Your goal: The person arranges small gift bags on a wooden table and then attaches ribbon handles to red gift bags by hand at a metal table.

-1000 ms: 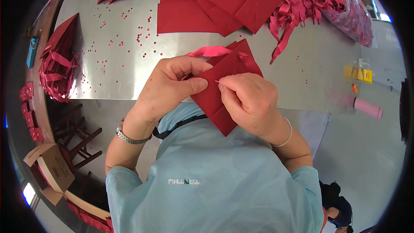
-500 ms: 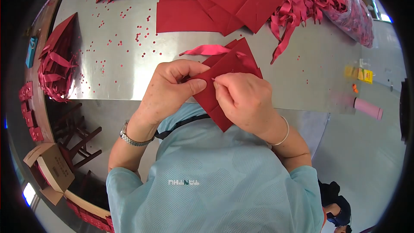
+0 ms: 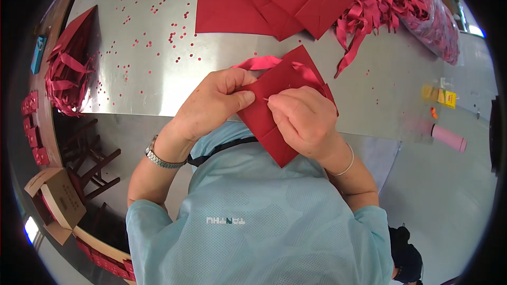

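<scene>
A red paper bag [image 3: 272,140] is held flat and tilted cornerwise, close to my body at the table's front edge. My left hand [image 3: 214,100] pinches its left corner, thumb on top and fingers partly hidden behind the edge. A pink-red ribbon [image 3: 260,63] loops over the far side of the bag and runs across it under my right hand. My right hand [image 3: 306,119] is closed in a pinch over the middle of the bag, a small pink ribbon tip showing at its fingertips.
Flat red bags [image 3: 232,18] and a heap of ribbons [image 3: 377,0] beside clear plastic [image 3: 438,37] lie on the metal table [image 3: 158,95]. Red paper dots are scattered there. Bags with ribbons [image 3: 71,68] stand left; a pink bottle [image 3: 449,138] lies right. A person [image 3: 406,253] is behind.
The bag and both hands have shifted slightly right in view. The ribbon loop has drawn in toward the bag, its loose left end no longer showing. My right hand keeps its pinch.
</scene>
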A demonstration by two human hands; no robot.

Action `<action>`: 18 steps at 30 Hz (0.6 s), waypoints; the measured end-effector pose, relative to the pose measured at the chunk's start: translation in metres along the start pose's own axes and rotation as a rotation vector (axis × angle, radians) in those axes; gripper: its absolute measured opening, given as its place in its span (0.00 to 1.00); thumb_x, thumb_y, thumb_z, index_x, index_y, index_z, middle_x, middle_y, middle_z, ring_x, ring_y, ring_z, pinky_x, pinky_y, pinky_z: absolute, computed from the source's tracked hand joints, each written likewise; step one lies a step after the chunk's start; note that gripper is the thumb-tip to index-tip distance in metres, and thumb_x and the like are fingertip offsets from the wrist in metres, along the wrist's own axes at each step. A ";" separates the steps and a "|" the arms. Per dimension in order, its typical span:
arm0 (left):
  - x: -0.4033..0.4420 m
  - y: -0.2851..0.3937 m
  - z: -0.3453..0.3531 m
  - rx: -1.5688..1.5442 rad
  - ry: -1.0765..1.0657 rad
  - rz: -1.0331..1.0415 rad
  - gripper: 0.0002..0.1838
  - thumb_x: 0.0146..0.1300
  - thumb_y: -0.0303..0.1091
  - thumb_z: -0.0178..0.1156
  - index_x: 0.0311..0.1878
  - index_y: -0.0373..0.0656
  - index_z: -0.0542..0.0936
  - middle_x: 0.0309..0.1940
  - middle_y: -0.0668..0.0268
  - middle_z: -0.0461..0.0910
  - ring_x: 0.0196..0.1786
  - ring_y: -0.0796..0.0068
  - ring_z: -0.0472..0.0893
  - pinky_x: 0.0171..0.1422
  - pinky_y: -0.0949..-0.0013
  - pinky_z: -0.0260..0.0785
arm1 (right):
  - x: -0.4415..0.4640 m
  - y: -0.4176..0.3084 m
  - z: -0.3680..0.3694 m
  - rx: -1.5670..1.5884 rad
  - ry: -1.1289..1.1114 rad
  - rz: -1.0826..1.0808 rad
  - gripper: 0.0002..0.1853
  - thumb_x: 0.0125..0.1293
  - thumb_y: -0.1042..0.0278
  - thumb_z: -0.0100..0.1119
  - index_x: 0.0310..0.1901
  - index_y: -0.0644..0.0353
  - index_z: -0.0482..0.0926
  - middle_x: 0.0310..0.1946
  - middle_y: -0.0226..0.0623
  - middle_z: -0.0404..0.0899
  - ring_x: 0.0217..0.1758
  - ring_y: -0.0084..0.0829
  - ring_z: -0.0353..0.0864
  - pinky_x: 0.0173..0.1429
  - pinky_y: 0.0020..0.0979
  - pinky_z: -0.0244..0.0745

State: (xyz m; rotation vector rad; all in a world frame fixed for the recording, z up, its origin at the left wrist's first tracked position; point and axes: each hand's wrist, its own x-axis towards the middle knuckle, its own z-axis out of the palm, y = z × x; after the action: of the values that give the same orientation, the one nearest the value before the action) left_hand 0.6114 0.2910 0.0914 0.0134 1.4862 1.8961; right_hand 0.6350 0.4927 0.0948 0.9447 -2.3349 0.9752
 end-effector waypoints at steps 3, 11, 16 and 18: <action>0.001 -0.003 -0.001 0.025 -0.007 0.020 0.09 0.66 0.21 0.53 0.47 0.34 0.78 0.37 0.70 0.80 0.41 0.83 0.77 0.49 0.76 0.72 | 0.000 0.002 0.001 -0.043 0.000 -0.067 0.13 0.48 0.80 0.66 0.37 0.63 0.77 0.29 0.37 0.78 0.25 0.34 0.77 0.29 0.29 0.75; -0.002 0.000 0.001 0.053 0.073 0.064 0.07 0.64 0.20 0.56 0.44 0.33 0.80 0.36 0.71 0.80 0.40 0.84 0.77 0.47 0.76 0.72 | 0.004 0.000 0.004 -0.021 0.019 -0.008 0.12 0.48 0.83 0.66 0.37 0.64 0.79 0.29 0.39 0.80 0.26 0.36 0.79 0.30 0.31 0.76; -0.004 0.002 0.002 0.127 0.122 0.082 0.06 0.62 0.20 0.58 0.42 0.33 0.81 0.33 0.70 0.80 0.37 0.84 0.77 0.43 0.76 0.71 | 0.005 0.003 0.008 -0.017 0.030 -0.001 0.14 0.46 0.82 0.67 0.37 0.62 0.78 0.27 0.36 0.79 0.27 0.35 0.79 0.29 0.30 0.76; -0.005 0.004 0.003 0.167 0.141 0.079 0.06 0.61 0.20 0.59 0.41 0.33 0.81 0.32 0.70 0.80 0.35 0.84 0.76 0.41 0.76 0.71 | 0.007 0.001 0.006 -0.008 0.004 0.017 0.14 0.46 0.82 0.66 0.37 0.62 0.77 0.27 0.36 0.79 0.26 0.35 0.79 0.29 0.30 0.76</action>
State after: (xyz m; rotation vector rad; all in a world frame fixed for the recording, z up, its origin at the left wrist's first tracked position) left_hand 0.6149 0.2907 0.0978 0.0163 1.7601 1.8622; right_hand 0.6290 0.4856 0.0952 0.9213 -2.3455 0.9726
